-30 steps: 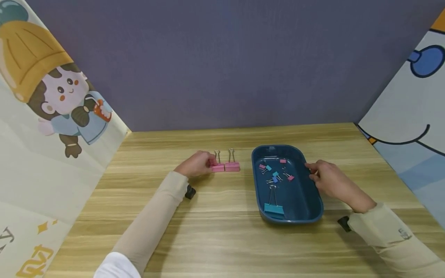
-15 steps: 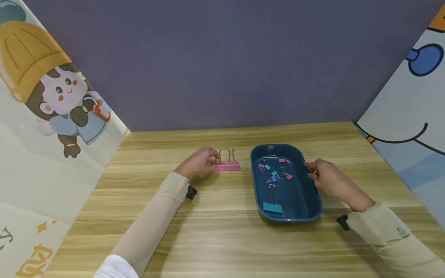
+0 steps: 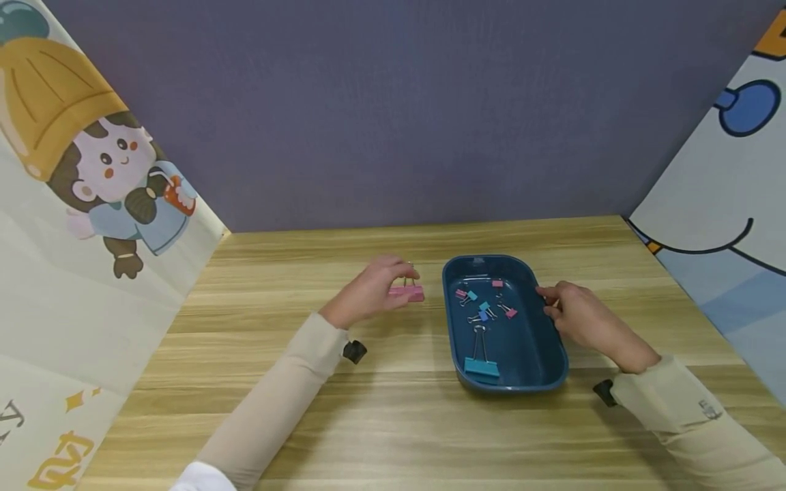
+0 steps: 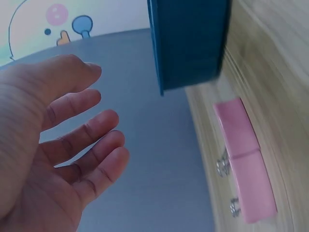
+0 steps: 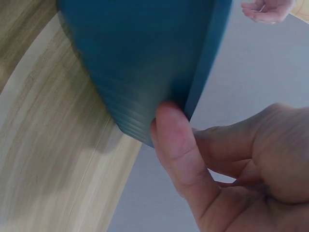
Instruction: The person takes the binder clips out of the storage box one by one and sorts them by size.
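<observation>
1. Two pink clips [image 4: 244,157] lie side by side on the table [image 3: 393,423], touching, just left of the tray [image 3: 555,368]; in the head view only the right one [image 3: 408,293] shows clearly.
2. The left hand [image 3: 371,292] hovers over the left part of the pink clips. The left wrist view shows the hand [image 4: 53,145] with relaxed, spread fingers [image 4: 104,164], apart from the clips and holding nothing.
3. The clips' wire handles [image 4: 223,166] point toward the far wall.
4. The right hand [image 3: 580,315] rests on the right rim of the tray. In the right wrist view its thumb [image 5: 176,145] presses on the tray's outer wall [image 5: 145,67], with the other fingers curled behind; it grips the tray's edge.
5. The tray is dark blue, oblong, and stands right of the table's centre.
6. Inside it, near the far end, lie several small clips [image 3: 485,307] in pink and blue, scattered close together.
7. A large blue clip [image 3: 480,367] lies at the tray's near end, its handles pointing far.
8. Both arms wear beige sleeves [image 3: 276,409], each with a small black device at the wrist [image 3: 354,351].
9. A plain purple wall [image 3: 393,116] stands behind the table, with cartoon-printed panels on the left [image 3: 92,177] and right [image 3: 731,204].
</observation>
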{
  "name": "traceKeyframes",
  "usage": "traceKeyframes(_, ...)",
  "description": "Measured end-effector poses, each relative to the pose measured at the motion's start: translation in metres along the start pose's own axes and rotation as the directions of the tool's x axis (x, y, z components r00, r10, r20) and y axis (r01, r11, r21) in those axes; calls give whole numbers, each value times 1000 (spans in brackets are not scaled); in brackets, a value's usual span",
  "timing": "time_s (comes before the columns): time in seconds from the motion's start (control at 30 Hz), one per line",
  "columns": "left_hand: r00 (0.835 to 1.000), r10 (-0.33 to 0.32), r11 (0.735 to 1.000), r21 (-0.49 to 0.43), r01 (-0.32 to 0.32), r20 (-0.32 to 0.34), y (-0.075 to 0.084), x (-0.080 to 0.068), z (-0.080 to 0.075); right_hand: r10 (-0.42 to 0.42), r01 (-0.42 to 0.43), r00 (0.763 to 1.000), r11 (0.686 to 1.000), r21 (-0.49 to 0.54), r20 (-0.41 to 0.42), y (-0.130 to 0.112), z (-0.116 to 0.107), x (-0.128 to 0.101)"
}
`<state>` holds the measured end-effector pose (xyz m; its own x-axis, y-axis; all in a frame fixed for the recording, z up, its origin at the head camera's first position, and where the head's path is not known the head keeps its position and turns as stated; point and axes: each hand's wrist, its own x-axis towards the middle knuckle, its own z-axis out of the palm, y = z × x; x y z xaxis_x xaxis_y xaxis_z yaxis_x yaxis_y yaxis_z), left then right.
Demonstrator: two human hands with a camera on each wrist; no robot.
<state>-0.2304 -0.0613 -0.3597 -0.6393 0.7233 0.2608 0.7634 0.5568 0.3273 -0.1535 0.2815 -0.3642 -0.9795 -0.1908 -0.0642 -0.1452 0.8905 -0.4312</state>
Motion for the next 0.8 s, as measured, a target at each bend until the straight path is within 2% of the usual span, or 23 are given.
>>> traceKeyframes(0.17,996,94,995,35,-94,0,15,3,2,-1,1,1000,1000,1,-1,1,0,0)
traceKeyframes(0.33,988,136,990,24,-138,67,37,6,9,7,-7,1000,1000,-6,-6,1,1,0)
traceKeyframes(0.57,959,238,970,17,-243,155,62,14,30,23,-23,1000,1000,15,6,0,1,0)
traceKeyframes(0.67,948,239,969,19,-248,210,68,21,38,31,-31,1000,999,11,6,-2,0,0)
traceKeyframes(0.8,922,232,965,42,-257,310,75,29,48,10,-10,1000,1000,-22,-2,-3,0,1)
